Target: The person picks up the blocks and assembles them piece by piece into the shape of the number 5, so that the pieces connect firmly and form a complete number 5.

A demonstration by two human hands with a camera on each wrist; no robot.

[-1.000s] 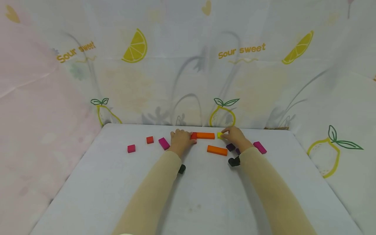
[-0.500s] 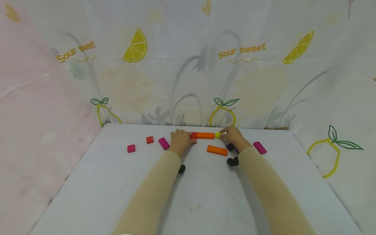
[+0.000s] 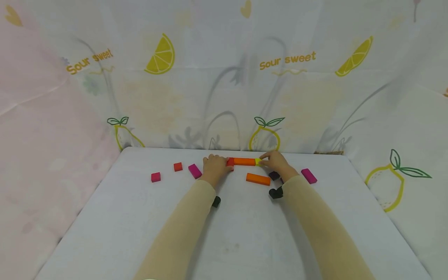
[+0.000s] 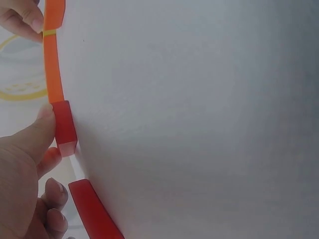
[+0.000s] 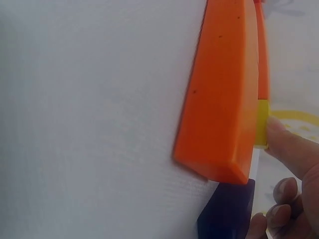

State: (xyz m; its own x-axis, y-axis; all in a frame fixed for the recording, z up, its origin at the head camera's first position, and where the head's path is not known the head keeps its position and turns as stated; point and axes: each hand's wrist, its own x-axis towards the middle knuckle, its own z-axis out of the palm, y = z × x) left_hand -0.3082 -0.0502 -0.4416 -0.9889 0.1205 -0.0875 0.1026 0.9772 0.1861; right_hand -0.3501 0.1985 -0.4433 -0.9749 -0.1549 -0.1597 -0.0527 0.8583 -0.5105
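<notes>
My left hand (image 3: 214, 168) pinches a red block (image 4: 65, 124) between thumb and finger on the white table. An orange bar (image 3: 244, 161) runs to the right from that block. At its right end is a small yellow block (image 5: 261, 123), pinched by my right hand (image 3: 278, 161); the thumb lies on it, and its far side is hidden. In front of this row lies a second orange bar (image 3: 258, 179). Another red block (image 4: 94, 209) is below my left fingers in the left wrist view. A dark block (image 5: 227, 211) sits near my curled right fingers.
To the left on the table (image 3: 241, 233) lie a pinkish-red cube (image 3: 155, 177), a red cube (image 3: 178, 167) and a magenta block (image 3: 195, 171). Another magenta block (image 3: 309, 175) lies beyond my right wrist. A lemon-print cloth (image 3: 210, 97) hangs along the back edge.
My right hand has slid the yellow block left, closing the gap to the orange bar's end. The left hand has stayed at the red block.
</notes>
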